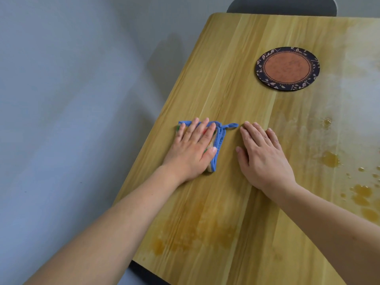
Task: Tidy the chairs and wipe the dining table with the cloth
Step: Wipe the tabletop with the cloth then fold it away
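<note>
My left hand [193, 149] presses flat, fingers straight, on a folded cloth with blue edging [218, 145] that lies on the wooden dining table [236, 58] near its left edge. Most of the cloth is hidden under the hand; a blue loop sticks out to the right. My right hand [261, 155] rests flat on the bare table just right of the cloth, holding nothing. Yellow-orange wet stains and droplets [331, 159] lie on the table at the right, and a smeared stain [193, 237] shows near the front edge. A grey chair back [281, 6] stands at the table's far end.
A round dark mat with a terracotta centre [287, 68] lies on the table beyond my right hand. Grey floor [72, 99] lies left of the table. A dark object [144, 272] shows under the table's near corner.
</note>
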{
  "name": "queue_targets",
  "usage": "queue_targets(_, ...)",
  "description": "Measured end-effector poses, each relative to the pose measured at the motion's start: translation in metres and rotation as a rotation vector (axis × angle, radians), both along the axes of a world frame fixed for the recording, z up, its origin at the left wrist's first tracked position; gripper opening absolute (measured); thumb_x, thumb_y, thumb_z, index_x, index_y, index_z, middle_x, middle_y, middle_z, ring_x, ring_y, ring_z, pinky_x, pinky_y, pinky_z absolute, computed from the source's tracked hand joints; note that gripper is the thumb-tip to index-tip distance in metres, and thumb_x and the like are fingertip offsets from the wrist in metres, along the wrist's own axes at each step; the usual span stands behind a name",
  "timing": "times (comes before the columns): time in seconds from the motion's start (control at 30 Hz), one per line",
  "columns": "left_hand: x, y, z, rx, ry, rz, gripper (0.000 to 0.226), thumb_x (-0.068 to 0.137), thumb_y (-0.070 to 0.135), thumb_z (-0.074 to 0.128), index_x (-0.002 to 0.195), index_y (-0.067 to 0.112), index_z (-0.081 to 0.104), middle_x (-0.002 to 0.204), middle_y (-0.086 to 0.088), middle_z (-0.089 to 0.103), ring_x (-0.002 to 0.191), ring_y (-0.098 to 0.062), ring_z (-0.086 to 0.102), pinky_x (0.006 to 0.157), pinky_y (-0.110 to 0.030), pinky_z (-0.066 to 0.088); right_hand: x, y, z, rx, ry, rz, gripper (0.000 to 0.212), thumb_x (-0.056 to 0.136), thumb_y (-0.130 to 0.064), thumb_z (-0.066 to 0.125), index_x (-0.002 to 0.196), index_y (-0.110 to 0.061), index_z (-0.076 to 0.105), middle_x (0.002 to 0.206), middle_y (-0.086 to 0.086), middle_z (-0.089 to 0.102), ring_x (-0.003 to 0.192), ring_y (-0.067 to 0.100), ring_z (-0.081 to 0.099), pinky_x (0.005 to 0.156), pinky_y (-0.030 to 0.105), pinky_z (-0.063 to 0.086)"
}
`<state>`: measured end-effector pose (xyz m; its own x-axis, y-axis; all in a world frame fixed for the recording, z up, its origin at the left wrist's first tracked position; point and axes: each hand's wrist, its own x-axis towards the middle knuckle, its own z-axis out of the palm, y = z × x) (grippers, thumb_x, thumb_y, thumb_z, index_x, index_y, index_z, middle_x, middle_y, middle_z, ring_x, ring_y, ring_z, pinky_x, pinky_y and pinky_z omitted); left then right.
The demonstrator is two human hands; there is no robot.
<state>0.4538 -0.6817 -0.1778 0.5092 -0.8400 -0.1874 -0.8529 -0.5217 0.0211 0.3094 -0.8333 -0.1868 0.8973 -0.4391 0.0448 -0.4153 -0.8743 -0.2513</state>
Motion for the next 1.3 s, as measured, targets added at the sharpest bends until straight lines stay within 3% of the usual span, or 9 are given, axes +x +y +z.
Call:
queue_targets(0.13,-0.043,0.049,0.003,-0.044,0.015,-0.082,0.067,0.098,0.051,0.019,0.155,0.019,0.010,0.163,-0.002,0.005,0.150,-0.020,-0.004,0.120,-0.050,0.002,0.000,0.000,0.002,0.008,-0.002,0.003,0.059,0.100,-0.043,0.022,0.149,-0.012,0.032,0.158,0.002,0.024,0.148,0.016,0.011,0.121,0.040,0.008)
queue_targets(0.23,-0.064,0.082,0.002,-0.013,0.031,-0.115,0.065,0.100,0.052,0.016,0.156,0.019,0.007,0.163,-0.001,0.001,0.150,-0.019,-0.007,0.118,-0.049,0.001,0.000,0.000,0.003,0.015,0.003,0.006,0.056,0.101,-0.040,0.026,0.150,-0.011,0.030,0.158,0.002,0.022,0.148,0.015,0.010,0.121,0.040,0.007)
queue_targets(0.43,-0.036,0.052,0.005,-0.010,0.027,-0.125,0.065,0.096,0.051,0.020,0.155,0.022,0.013,0.162,0.000,0.012,0.150,-0.020,0.003,0.120,-0.049,0.004,0.003,-0.001,0.004,0.011,-0.005,0.006,0.056,0.101,-0.040,0.029,0.149,-0.011,0.031,0.158,0.001,0.023,0.148,0.016,0.011,0.121,0.040,0.007)
queue_targets(0.57,-0.037,0.043,0.006,0.014,-0.010,-0.076,0.067,0.095,0.053,0.008,0.155,0.023,0.005,0.163,0.002,0.002,0.150,-0.018,-0.007,0.120,-0.048,-0.001,0.001,0.000,0.002,0.005,-0.013,0.000,0.056,0.100,-0.039,0.031,0.149,-0.011,0.032,0.158,0.001,0.025,0.148,0.015,0.012,0.121,0.039,0.007)
queue_targets(0.73,-0.067,0.096,0.006,0.027,0.061,-0.138,0.064,0.099,0.052,0.014,0.154,0.024,0.000,0.163,0.002,-0.005,0.149,-0.017,-0.013,0.120,-0.047,-0.004,0.000,0.001,-0.001,-0.003,-0.001,0.001,0.056,0.101,-0.041,0.027,0.150,-0.013,0.029,0.159,0.000,0.021,0.148,0.014,0.009,0.121,0.038,0.005)
queue_targets(0.87,-0.042,0.095,0.009,0.090,0.046,-0.187,0.065,0.094,0.058,0.009,0.150,0.033,-0.013,0.160,0.009,-0.014,0.146,-0.011,-0.022,0.119,-0.042,-0.014,0.002,0.001,0.000,-0.004,-0.007,-0.002,0.057,0.101,-0.041,0.026,0.150,-0.013,0.028,0.159,0.000,0.021,0.148,0.014,0.008,0.121,0.039,0.005)
queue_targets(1.13,0.007,0.095,0.006,-0.010,0.024,-0.024,0.068,0.093,0.058,0.009,0.155,0.030,0.003,0.163,0.008,0.000,0.149,-0.013,-0.008,0.120,-0.042,-0.010,0.001,0.000,-0.003,-0.024,-0.020,0.005,0.057,0.101,-0.042,0.026,0.150,-0.013,0.029,0.159,0.000,0.021,0.148,0.014,0.009,0.121,0.038,0.005)
queue_targets(1.3,-0.047,0.161,-0.002,-0.085,-0.005,0.327,0.068,0.095,0.056,0.012,0.155,0.026,0.008,0.163,0.005,0.003,0.150,-0.014,-0.003,0.121,-0.044,-0.002,-0.001,0.001,-0.004,-0.026,-0.001,0.010,0.058,0.101,-0.043,0.022,0.151,-0.013,0.027,0.159,0.000,0.019,0.148,0.014,0.007,0.121,0.039,0.004)
